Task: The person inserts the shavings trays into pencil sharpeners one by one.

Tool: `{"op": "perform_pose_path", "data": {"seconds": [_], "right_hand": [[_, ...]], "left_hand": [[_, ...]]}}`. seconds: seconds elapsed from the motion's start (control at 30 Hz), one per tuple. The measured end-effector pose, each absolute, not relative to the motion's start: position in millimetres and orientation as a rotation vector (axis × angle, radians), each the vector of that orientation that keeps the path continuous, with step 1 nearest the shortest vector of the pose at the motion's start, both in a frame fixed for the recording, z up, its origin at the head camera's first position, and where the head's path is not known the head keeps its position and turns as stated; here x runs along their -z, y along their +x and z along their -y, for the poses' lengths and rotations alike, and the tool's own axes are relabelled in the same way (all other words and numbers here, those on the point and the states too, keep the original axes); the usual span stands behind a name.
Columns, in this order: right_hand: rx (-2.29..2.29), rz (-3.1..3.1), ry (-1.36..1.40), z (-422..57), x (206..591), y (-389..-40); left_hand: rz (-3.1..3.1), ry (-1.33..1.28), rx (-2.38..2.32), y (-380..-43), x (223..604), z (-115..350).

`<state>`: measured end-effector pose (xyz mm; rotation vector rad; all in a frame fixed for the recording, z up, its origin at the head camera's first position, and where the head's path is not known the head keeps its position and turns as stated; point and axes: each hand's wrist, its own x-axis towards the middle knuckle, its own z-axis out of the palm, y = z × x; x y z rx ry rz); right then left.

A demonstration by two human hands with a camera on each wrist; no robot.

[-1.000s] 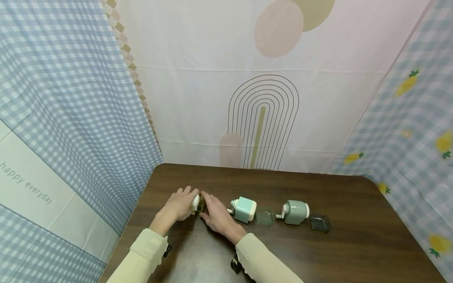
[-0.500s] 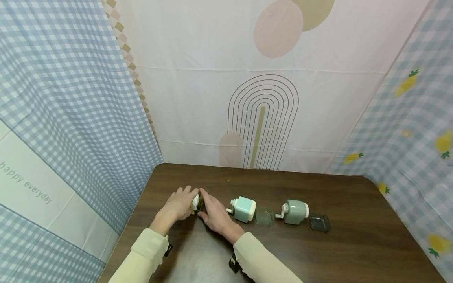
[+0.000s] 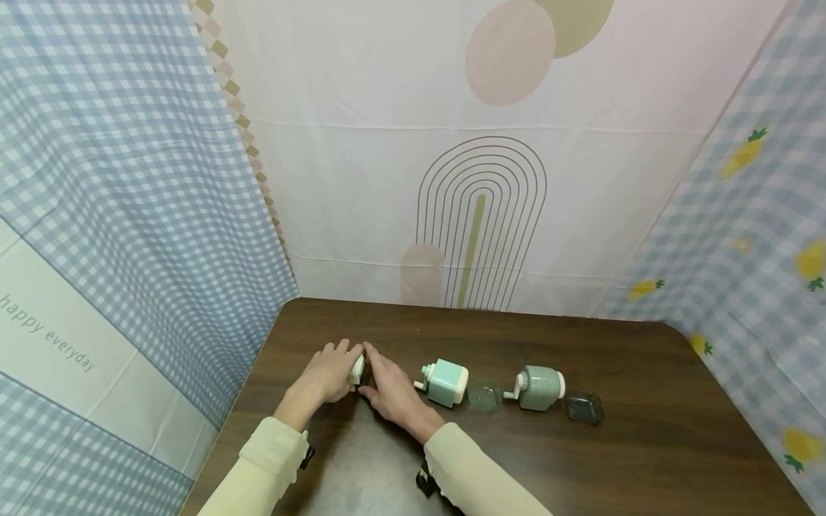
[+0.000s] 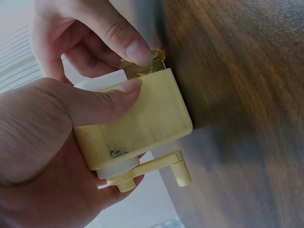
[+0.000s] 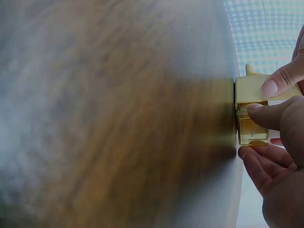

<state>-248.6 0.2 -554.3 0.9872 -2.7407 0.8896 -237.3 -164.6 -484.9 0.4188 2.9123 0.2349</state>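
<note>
My left hand (image 3: 325, 373) grips a pale yellow hand-crank pencil sharpener (image 4: 142, 114) close over the table, its thumb along one side. The crank handle (image 4: 156, 166) sticks out at the end away from my right hand. Opposite, my right hand (image 3: 395, 390) pinches a see-through yellow shavings drawer (image 5: 252, 130) between thumb and fingers. The drawer sits partly inside the sharpener's body, with its outer part showing in the right wrist view. In the head view both hands cover most of the sharpener.
To the right on the brown table (image 3: 619, 473) stand a mint sharpener (image 3: 445, 382) and a grey-green sharpener (image 3: 539, 388). A clear green drawer (image 3: 483, 395) lies between them, and a dark clear drawer (image 3: 584, 407) lies at the far right. Curtains (image 3: 361, 179) hang behind.
My right hand has shifted slightly left, toward the sharpener, and the gap between the hands is narrower, with less of the drawer showing. The left hand has stayed in place.
</note>
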Motion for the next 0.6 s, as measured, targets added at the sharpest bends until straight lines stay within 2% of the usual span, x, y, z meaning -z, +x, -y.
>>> {"op": "perform_pose_path", "data": {"seconds": [0.6], "right_hand": [[-0.934, 2.757, 0.951, 9.8, 553.9, -250.3]], "left_hand": [[-2.93, 0.415, -0.245, -237.0, 486.9, 165.4]]}}
